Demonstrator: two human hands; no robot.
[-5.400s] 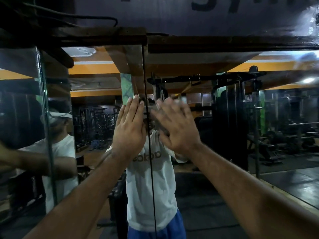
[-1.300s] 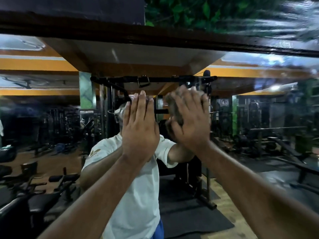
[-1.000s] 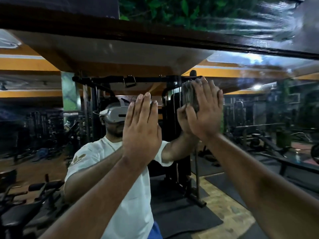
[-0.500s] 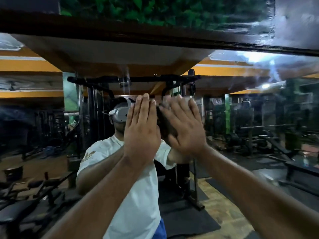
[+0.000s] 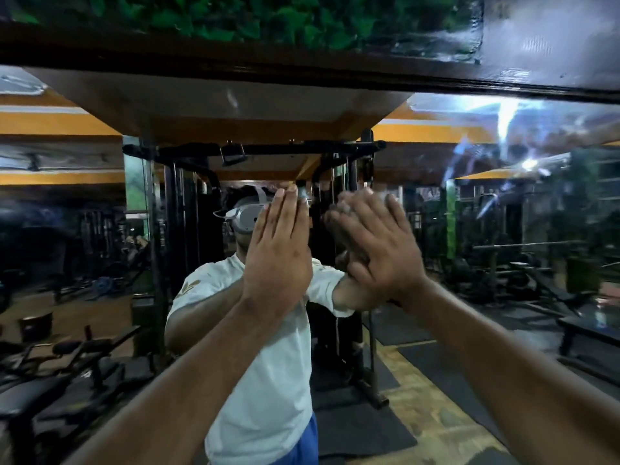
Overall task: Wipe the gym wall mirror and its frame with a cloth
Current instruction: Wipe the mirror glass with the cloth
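The gym wall mirror (image 5: 486, 263) fills the view, and its dark wooden frame (image 5: 302, 68) runs across the top. My left hand (image 5: 278, 260) lies flat on the glass with its fingers straight and together, pointing up. My right hand (image 5: 379, 253) presses flat on the glass just to the right, fingers straight and tilted left. A dark grey cloth (image 5: 335, 226) is trapped under its palm and mostly hidden; only a blurred edge shows at the fingertips. Smears glint on the upper right glass.
The mirror reflects a person in a white shirt with a headset, a black cable machine (image 5: 255, 152), benches at lower left and floor mats. Green leaf cladding (image 5: 235, 15) sits above the frame. A vertical seam between mirror panels (image 5: 151, 229) runs on the left.
My right hand slid with the cloth down and left from its high point a second ago, then slightly right. My left hand stayed flat on the glass. The view shifted a little.
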